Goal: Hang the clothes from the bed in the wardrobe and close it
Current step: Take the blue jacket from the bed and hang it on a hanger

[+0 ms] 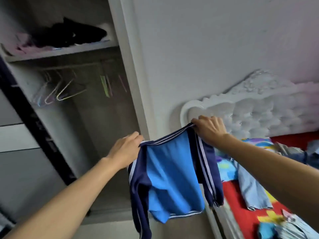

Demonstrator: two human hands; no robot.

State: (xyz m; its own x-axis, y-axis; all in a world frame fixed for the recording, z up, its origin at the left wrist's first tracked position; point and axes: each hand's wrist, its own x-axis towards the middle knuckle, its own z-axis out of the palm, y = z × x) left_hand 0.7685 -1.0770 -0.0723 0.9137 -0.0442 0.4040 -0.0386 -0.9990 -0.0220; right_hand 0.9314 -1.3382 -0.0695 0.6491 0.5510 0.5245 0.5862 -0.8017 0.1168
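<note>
Bare forearms [60, 195] reach up from the bottom corners of the frame. At far left the dark sliding door edge [34, 121] runs diagonally beside the open grey wardrobe [128, 69] in the upper left. A crumpled black garment [72, 34] lies on its shelf [60, 52]. Below, a thin rail [69, 66] carries empty pastel wire hangers [69, 91] and, further right, a few green and pink hangers [105, 85], all blurred. At centre the left hand [124, 150] pinches one shoulder of the blue and navy sports jacket with white stripes [169, 169], and the right hand [209, 130] grips the other, fingers curled round the cloth. The jacket hangs spread between them, off the bed, in front of the wardrobe's right post. At right stand a white tufted headboard [250, 109] and the red-sheeted bed [241, 214], where a pale blue garment [252, 187] and other clothes lie.

The step, I judge, is getting this jacket onto a hanger. One hand should keep the collar while the other frees a hanger, feeds it through the neck and squares the shoulders so the slick fabric cannot slide off. Open room lies on the rail between the two hanger groups. The post's edge and the headboard corner sit near the dangling sleeves and could snag them.
</note>
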